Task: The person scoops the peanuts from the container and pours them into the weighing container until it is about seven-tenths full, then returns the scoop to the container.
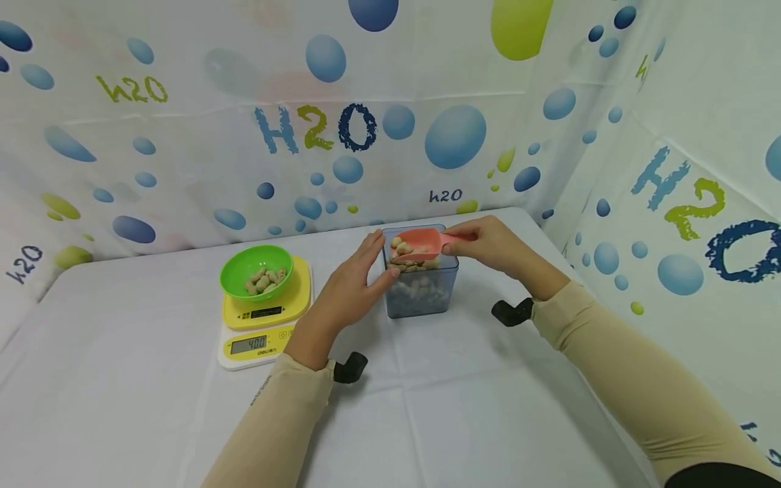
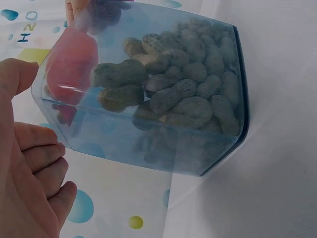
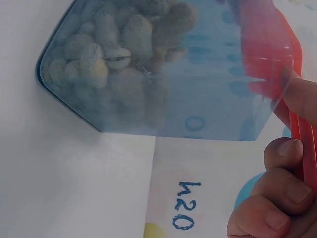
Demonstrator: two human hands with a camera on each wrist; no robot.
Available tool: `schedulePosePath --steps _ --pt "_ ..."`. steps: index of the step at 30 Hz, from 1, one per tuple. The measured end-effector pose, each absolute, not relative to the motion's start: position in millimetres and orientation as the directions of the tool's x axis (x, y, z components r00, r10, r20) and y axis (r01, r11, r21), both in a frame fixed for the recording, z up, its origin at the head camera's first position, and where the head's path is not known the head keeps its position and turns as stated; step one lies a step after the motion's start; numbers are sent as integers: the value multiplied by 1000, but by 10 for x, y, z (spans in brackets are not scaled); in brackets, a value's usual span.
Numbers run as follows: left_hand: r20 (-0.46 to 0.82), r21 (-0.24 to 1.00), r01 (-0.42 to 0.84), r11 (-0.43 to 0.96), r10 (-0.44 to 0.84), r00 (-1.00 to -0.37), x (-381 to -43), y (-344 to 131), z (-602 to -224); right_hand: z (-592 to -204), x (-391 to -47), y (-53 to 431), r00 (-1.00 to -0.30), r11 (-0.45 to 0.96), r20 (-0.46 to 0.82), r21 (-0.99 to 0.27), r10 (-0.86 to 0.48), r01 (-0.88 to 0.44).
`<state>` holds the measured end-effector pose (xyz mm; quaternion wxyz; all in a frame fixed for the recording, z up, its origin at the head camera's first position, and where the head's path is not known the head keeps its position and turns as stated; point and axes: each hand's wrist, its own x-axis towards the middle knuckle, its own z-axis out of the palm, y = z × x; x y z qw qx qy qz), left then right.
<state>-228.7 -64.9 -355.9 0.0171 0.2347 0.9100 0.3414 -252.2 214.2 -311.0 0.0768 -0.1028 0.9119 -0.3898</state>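
A clear bluish plastic container [image 1: 421, 301] holds peanuts in their shells [image 2: 193, 89]. My right hand [image 1: 491, 244] pinches the handle of a pinkish-red scoop [image 1: 427, 238], whose bowl is at the container's mouth with several peanuts in it. In the right wrist view, the scoop's handle [image 3: 302, 134] lies between thumb and curled fingers. My left hand [image 1: 344, 295] is at the container's left side, fingers extended and thumb near the front rim. The left wrist view shows its fingertips [image 2: 49, 136] right at the rim, and the scoop through the clear wall.
Left of the container, a yellow and white kitchen scale [image 1: 295, 298] bears a green bowl [image 1: 234, 271] with some peanuts [image 1: 265, 279]. Its display [image 1: 249, 344] shows digits like 400. A white cloth covers the table [image 1: 122, 379]; a printed curtain [image 1: 201, 135] hangs behind and at the right.
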Motion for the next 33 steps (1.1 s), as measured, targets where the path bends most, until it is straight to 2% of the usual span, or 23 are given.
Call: schedulePosePath --steps 7,21,33 --pt "144 628 394 671 397 -907 -2229 -798 -3497 -3024 -2536 2083 -975 675 -40 -728 -221 -123" --pt "154 569 370 734 347 -925 -2173 -1190 -3347 -2780 -2614 1836 -957 621 30 -755 -289 -211" --pt "105 550 244 798 224 -969 -2092 -1831 -3328 -2722 -2661 1221 -939 610 37 -752 -342 -252"
